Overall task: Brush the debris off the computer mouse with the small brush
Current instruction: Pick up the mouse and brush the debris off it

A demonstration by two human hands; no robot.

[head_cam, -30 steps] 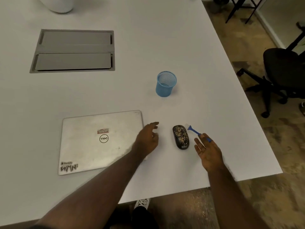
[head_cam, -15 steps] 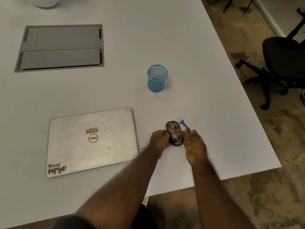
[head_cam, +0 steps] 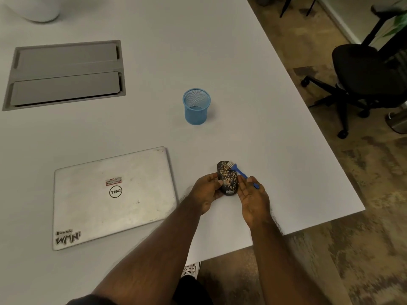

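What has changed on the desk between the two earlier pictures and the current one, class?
The left hand, which was open near the laptop, moved right and took hold of the mouse. The right hand closed on the small brush and swung its bristles onto the far end of the mouse. The debris still covers the mouse. The blue mesh cup and the laptop stayed put.

- The laptop (head_cam: 113, 197) blocked the table (head_cam: 253, 89) just left of the hands.
- The mesh cup (head_cam: 196, 106) stood well beyond them; bare tabletop lay between.
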